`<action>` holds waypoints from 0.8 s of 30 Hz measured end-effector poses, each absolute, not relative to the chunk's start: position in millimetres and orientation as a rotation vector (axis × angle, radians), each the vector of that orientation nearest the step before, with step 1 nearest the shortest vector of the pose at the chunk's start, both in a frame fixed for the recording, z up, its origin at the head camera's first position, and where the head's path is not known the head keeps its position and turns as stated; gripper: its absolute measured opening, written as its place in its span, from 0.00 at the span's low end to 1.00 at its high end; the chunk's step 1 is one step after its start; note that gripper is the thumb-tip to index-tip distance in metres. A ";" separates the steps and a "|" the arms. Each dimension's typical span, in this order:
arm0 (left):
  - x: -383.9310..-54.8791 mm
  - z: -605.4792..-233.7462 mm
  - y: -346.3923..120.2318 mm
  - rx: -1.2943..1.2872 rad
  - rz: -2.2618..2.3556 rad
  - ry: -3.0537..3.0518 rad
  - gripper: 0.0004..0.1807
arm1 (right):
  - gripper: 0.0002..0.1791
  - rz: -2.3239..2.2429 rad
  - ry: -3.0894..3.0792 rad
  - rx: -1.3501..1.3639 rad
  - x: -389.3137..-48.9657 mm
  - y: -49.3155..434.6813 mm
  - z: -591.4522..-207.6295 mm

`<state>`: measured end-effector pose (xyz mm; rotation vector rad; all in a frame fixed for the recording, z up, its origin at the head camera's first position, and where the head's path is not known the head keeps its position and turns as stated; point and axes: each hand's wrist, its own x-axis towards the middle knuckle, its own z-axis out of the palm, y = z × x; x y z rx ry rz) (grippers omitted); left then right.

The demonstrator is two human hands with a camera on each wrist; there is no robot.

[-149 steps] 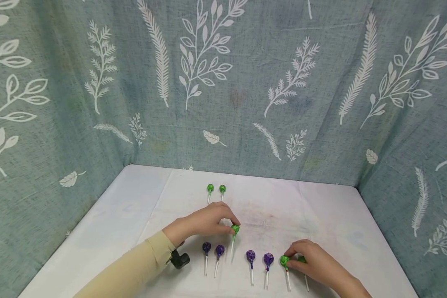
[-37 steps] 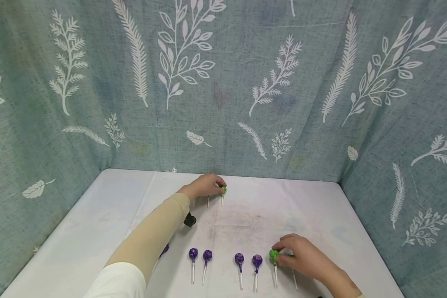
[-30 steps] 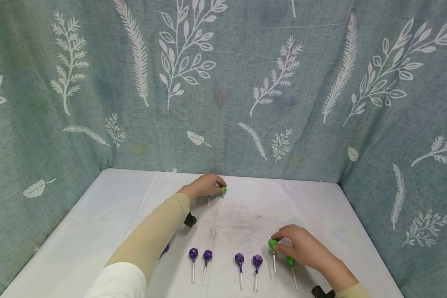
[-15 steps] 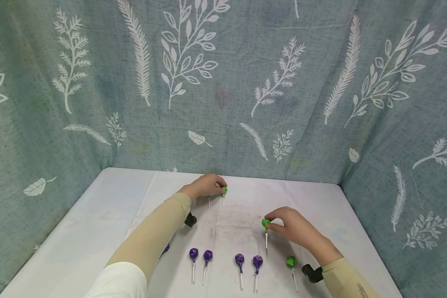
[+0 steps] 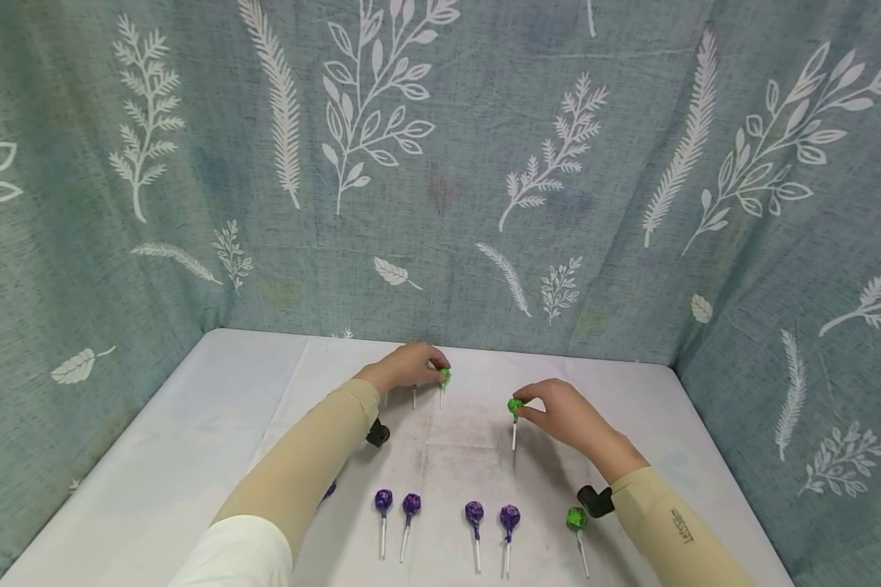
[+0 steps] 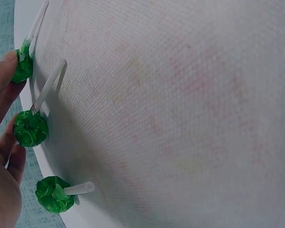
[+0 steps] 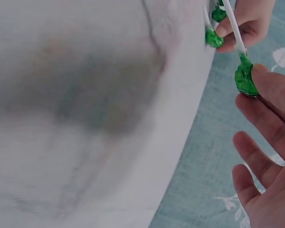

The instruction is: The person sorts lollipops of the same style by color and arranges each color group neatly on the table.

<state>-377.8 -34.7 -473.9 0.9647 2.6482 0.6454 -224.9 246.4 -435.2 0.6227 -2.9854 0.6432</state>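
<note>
At the back of the table my left hand point(image 5: 411, 364) pinches the wrapped head of a green lollipop point(image 5: 444, 375) between thumb and finger. Beside it lie two more green lollipops, mostly hidden by the hand in the head view; the left wrist view shows the middle one point(image 6: 31, 128) and the outer one point(image 6: 54, 194). My right hand point(image 5: 561, 412) holds another green lollipop point(image 5: 515, 405) by its head, stick pointing down, to the right of the left hand. In the right wrist view this lollipop point(image 7: 246, 78) sits between thumb and index finger, the other fingers spread apart.
Along the front lie purple lollipops, a left pair point(image 5: 384, 500) and a right pair point(image 5: 474, 512), plus one green lollipop point(image 5: 576, 518). Another purple head point(image 5: 329, 490) shows partly behind the left sleeve. A patterned curtain point(image 5: 440, 204) walls the white table point(image 5: 631, 399).
My left hand has carried a green lollipop from mid-table to the back group and stays there. The right hand has lifted a green lollipop from the front row and moved it toward the back left.
</note>
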 end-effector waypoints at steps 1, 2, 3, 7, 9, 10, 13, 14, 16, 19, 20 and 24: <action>-377.9 -474.4 -35.0 0.962 0.643 2.652 0.16 | 0.12 0.649 -2.987 0.620 -228.0 245.5 -434.7; -377.9 -474.8 -35.4 0.961 0.646 2.652 0.16 | 0.12 0.652 -2.989 0.618 -231.1 244.6 -434.3; -378.2 -475.4 -35.7 0.961 0.644 2.652 0.15 | 0.12 0.660 -2.992 0.620 -233.9 243.8 -434.3; -379.1 -477.1 -35.6 0.959 0.626 2.659 0.15 | 0.13 0.664 -3.005 0.630 -244.3 241.6 -434.7; -379.3 -477.2 -35.0 0.957 0.613 2.665 0.15 | 0.13 0.650 -3.007 0.635 -249.1 240.7 -435.0; -379.1 -476.7 -34.8 0.953 0.609 2.666 0.15 | 0.13 0.641 -3.009 0.634 -251.4 240.0 -435.0; -377.8 -475.3 -34.6 0.939 0.606 2.665 0.15 | 0.13 0.631 -3.022 0.631 -258.3 237.7 -434.8; -377.2 -474.8 -34.7 0.936 0.608 2.663 0.15 | 0.13 0.630 -3.026 0.626 -260.7 236.9 -435.0; -376.1 -473.9 -34.8 0.933 0.616 2.656 0.15 | 0.13 0.637 -3.039 0.614 -265.5 234.7 -434.9; -375.1 -473.2 -34.7 0.936 0.619 2.651 0.15 | 0.13 0.641 -3.051 0.609 -272.4 231.1 -434.9; -374.9 -473.2 -34.8 0.938 0.620 2.649 0.15 | 0.13 0.637 -3.051 0.611 -274.6 229.7 -435.1; -375.1 -473.7 -34.6 0.948 0.625 2.642 0.14 | 0.13 0.591 -3.047 0.642 -283.3 224.0 -436.4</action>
